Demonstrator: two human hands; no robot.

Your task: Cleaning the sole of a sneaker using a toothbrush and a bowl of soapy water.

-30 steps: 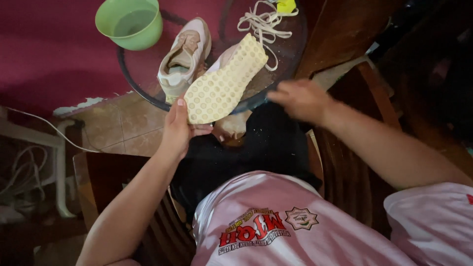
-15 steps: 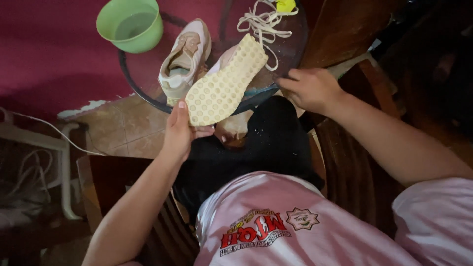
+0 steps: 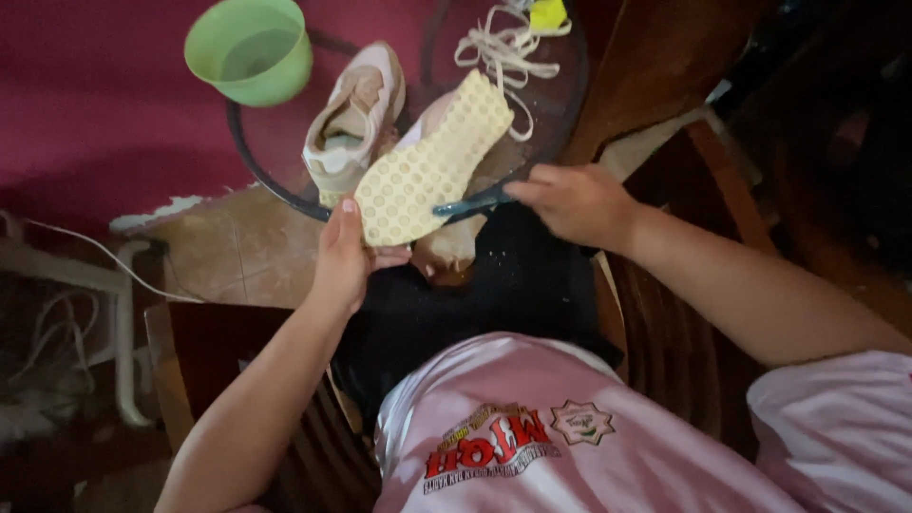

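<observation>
Seen from the head camera, the left hand [image 3: 344, 258] grips the heel of an upturned shoe [image 3: 429, 163], its yellow dotted sole facing up over the near rim of a round glass table [image 3: 249, 161]. The right hand [image 3: 573, 201] is closed on a dark brush handle [image 3: 472, 201] touching the sole's edge. Beyond, a second shoe [image 3: 353, 122] lies beside a green cup [image 3: 250, 49], loose laces [image 3: 499, 52] toward the far rim.

One head-worn camera looks steeply down, close over the lap and round table [image 3: 249, 161].

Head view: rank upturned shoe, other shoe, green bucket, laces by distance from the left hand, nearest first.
From the left hand:
1. Upturned shoe, held, sole up.
2. Other shoe, just above, on the round table.
3. Green bucket, upper left.
4. Laces, top centre; close to the bucket's distance.
</observation>
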